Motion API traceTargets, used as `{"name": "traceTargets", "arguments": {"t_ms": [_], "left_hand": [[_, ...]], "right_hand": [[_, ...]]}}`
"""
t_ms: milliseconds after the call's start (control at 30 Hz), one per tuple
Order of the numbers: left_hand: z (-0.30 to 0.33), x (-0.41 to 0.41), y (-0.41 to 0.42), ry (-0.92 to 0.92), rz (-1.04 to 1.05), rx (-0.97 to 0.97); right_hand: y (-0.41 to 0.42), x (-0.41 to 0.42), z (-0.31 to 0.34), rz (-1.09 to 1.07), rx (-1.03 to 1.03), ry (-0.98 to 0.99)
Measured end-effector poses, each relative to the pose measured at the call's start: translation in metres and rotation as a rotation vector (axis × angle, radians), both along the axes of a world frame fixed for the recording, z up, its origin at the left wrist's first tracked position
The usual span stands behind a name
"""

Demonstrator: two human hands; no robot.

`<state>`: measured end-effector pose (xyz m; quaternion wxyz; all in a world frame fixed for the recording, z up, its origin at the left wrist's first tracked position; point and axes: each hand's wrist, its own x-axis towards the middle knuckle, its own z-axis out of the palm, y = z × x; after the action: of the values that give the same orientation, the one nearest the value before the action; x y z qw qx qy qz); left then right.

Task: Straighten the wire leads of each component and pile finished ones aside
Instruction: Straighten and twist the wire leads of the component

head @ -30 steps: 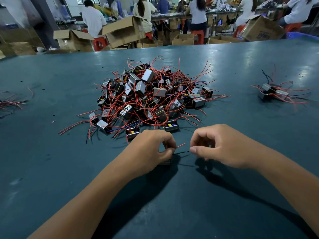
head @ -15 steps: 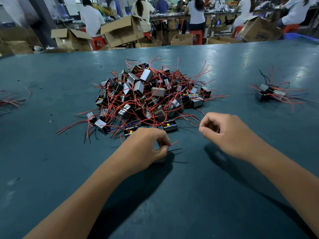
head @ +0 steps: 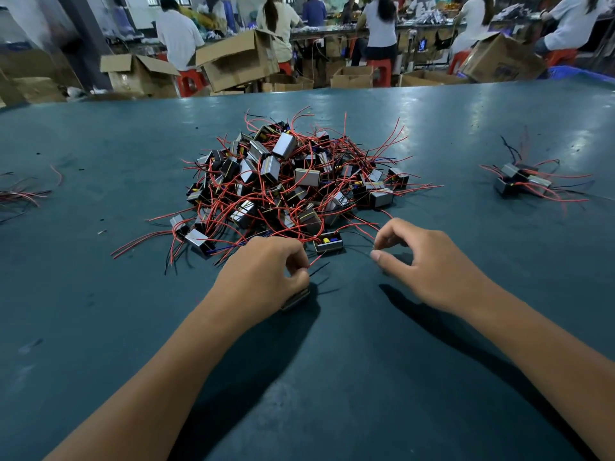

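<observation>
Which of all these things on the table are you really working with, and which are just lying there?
In the job:
- left hand, gripping one component
- right hand, fingers curled beside its wires
- big heap of tangled components
- small pile set aside on the right

Just lying about:
- loose red wires at the left edge
- cardboard boxes beyond the table

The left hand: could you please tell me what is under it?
Under the left hand, one component's grey edge shows against the table, with red and black leads poking out; the hand covers the rest.
</observation>
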<state>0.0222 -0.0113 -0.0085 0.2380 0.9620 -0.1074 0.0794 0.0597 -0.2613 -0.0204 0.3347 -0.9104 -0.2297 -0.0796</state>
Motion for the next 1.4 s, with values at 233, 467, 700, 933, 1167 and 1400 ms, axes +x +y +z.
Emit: {"name": "traceTargets", "arguments": {"t_ms": [233, 467, 700, 933, 1167, 1400], "left_hand": [[0.002, 0.0, 0.003, -0.006, 0.068, 0.025], [0.003, -0.001, 0.003, -0.017, 0.05, 0.017], [0.003, -0.001, 0.005, -0.03, 0.037, -0.056], [0.0, 0.001, 0.006, -0.041, 0.016, -0.083], [-0.002, 0.003, 0.008, -0.065, 0.003, -0.152], [-0.007, 0.007, 0.013, -0.026, -0.08, -0.155]], "right_hand": [[0.028, -0.013, -0.006, 0.009, -0.246, -0.124], [0.042, -0.003, -0.018, 0.038, -0.486, -0.083], [0.024, 0.011, -0.017, -0.077, -0.212, -0.038], [-0.008, 0.029, -0.006, -0.44, -0.018, -0.053], [-0.018, 0.021, 0.012, -0.09, -0.028, 0.1], [-0.004, 0.007, 0.01, 0.219, -0.318, -0.016]]}}
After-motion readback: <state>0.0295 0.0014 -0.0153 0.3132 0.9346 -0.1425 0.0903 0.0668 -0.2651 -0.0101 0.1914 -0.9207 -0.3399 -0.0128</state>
